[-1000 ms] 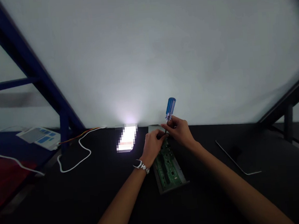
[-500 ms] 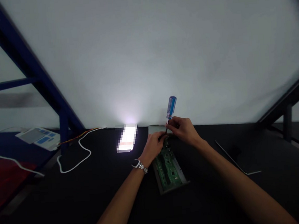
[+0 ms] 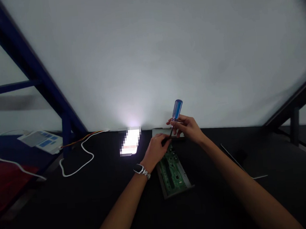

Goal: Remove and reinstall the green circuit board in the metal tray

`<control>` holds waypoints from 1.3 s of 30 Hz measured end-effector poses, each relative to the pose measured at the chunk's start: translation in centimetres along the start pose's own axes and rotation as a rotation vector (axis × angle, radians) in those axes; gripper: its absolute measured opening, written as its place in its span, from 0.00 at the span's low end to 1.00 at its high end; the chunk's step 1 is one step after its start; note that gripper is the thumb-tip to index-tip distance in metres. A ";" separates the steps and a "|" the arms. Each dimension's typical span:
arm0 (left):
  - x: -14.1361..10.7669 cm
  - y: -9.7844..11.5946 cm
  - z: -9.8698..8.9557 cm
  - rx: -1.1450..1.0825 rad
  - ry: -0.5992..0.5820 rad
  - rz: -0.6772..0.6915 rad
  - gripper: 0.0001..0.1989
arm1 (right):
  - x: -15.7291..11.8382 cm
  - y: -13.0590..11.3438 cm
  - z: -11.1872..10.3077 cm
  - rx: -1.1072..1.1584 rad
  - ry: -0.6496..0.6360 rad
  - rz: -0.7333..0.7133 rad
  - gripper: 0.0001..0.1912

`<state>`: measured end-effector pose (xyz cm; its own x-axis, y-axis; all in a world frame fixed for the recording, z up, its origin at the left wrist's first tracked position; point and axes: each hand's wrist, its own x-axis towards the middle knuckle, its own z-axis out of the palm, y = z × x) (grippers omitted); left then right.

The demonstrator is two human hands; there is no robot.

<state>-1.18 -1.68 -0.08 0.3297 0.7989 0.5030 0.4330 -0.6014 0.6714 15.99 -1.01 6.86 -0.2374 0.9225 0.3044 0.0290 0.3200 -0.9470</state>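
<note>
A screwdriver (image 3: 177,108) with a clear blue handle tilts tip-down over the far end of a green circuit board (image 3: 175,176), which lies in a metal tray (image 3: 164,191). My right hand (image 3: 189,127) has its fingers closed round the screwdriver where handle meets shaft. Over the board's far end rests my left hand (image 3: 157,147), thumb and fingers drawn together beside the screwdriver's tip. What those fingers pinch, if anything, is hidden, and the tip itself is too dark to make out. Behind both hands a pale metal piece (image 3: 158,131) shows in part.
A glowing, blurred-out lamp or screen (image 3: 130,141) stands left of the board. Further left, a white cable (image 3: 92,156) winds over the black tabletop (image 3: 78,212) near a white-and-blue panel (image 3: 42,140). A dark flat thing with a pale edge (image 3: 261,176) lies at right.
My right hand has shifted its fingers up toward the screwdriver's handle, which leans slightly further right. My left hand stays at the board's far end.
</note>
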 end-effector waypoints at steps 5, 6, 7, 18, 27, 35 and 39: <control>-0.4 -1.2 -1.3 0.139 -0.081 -0.042 0.08 | 0.0 0.3 0.2 0.083 0.008 0.036 0.18; -0.4 -1.5 -1.4 0.173 -0.100 -0.050 0.07 | 0.0 0.3 0.3 0.098 0.006 0.034 0.17; -0.4 -1.6 -1.5 0.198 -0.115 -0.052 0.07 | -0.1 0.3 0.4 0.102 0.007 0.026 0.17; -0.6 -0.7 -0.9 0.300 -0.110 -0.070 0.09 | -1.0 0.4 3.6 -0.064 0.305 -0.065 0.19; -4.4 3.1 -4.2 0.390 0.002 -0.171 0.13 | -2.6 1.8 2.6 -0.100 0.264 -0.006 0.19; -7.7 4.2 -3.7 0.605 -0.210 -0.332 0.18 | -3.2 0.9 2.2 -0.204 0.356 -0.116 0.15; -5.7 3.2 -3.2 0.665 -0.244 -0.349 0.14 | -6.0 0.0 0.8 -0.454 0.348 -0.108 0.14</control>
<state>-4.39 -8.14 0.91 0.2239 0.9648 0.1380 0.9307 -0.2537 0.2637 16.64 -6.72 4.91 0.0689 0.8713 0.4859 0.4544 0.4061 -0.7928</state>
